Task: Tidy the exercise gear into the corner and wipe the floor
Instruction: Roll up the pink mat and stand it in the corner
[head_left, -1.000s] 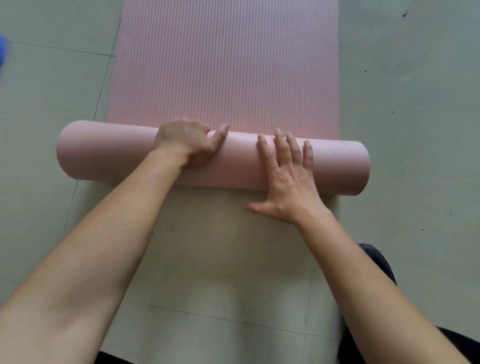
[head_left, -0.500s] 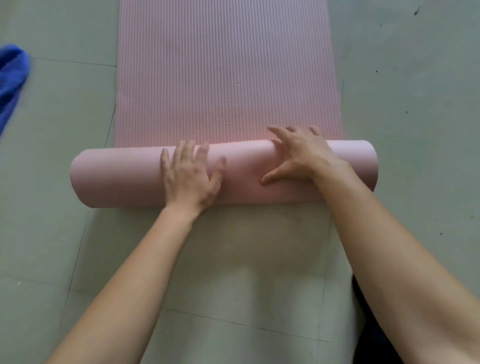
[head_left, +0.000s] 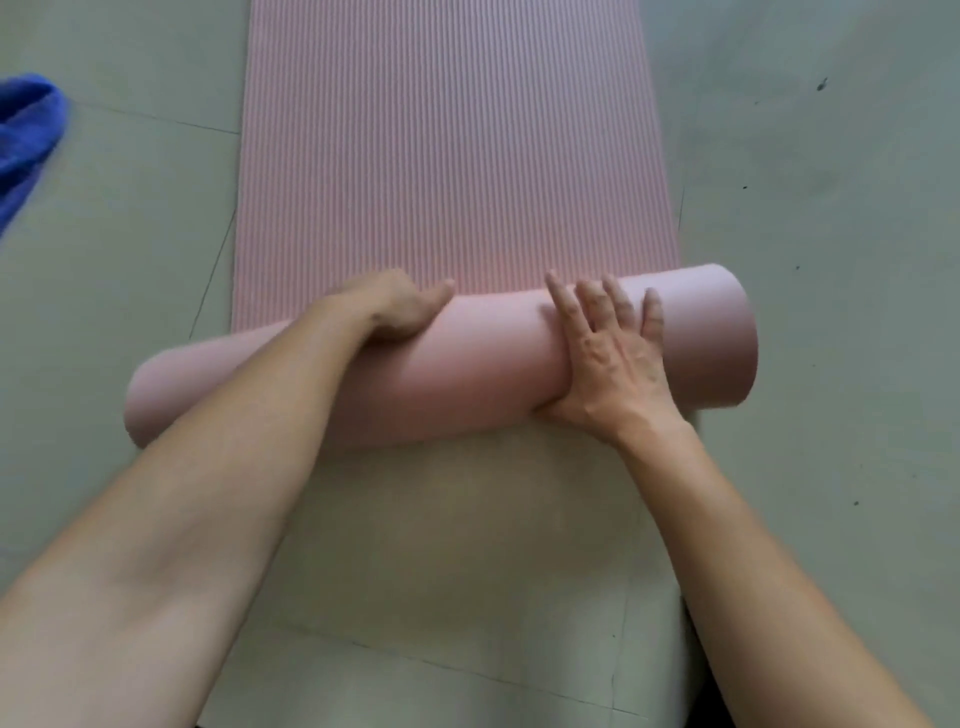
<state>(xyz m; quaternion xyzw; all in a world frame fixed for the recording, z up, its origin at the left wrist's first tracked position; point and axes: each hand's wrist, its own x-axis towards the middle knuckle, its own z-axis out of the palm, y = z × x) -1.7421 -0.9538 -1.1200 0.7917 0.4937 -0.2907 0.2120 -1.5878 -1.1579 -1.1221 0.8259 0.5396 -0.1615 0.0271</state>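
The pink mat (head_left: 452, 156) lies on the grey-green tiled floor (head_left: 810, 249), part flat and part rolled. Its flat stretch, ribbed lengthwise, runs away from the person to the top of the view. The near end is wound into a thick roll (head_left: 467, 374) that lies across the mat's width, resting on the floor. The roll sits a little askew: its left end is closer to the person and its right end is farther off, where the round end face shows. Both ends stick out slightly past the edges of the flat part.

The person leans over it with bare forearms. The left hand (head_left: 400, 306) sits on the crest of the roll, left of its middle, and holds it. The thumb lies along the top, pointing right, while the fingers bend over the far side, where I lose sight of them. The left forearm crosses above the left part of the roll.

The right hand (head_left: 608, 374) lies wide and flat on the right part of the roll, palm down. Its fingers (head_left: 621, 306) are straight and slightly spread, their tips reaching the crest. The thumb tucks against the near side, low down by the floor.

A blue cloth (head_left: 26, 140) lies on the floor at the left edge, well apart from the mat and blurred. A few dark specks dot the tiles to the right.
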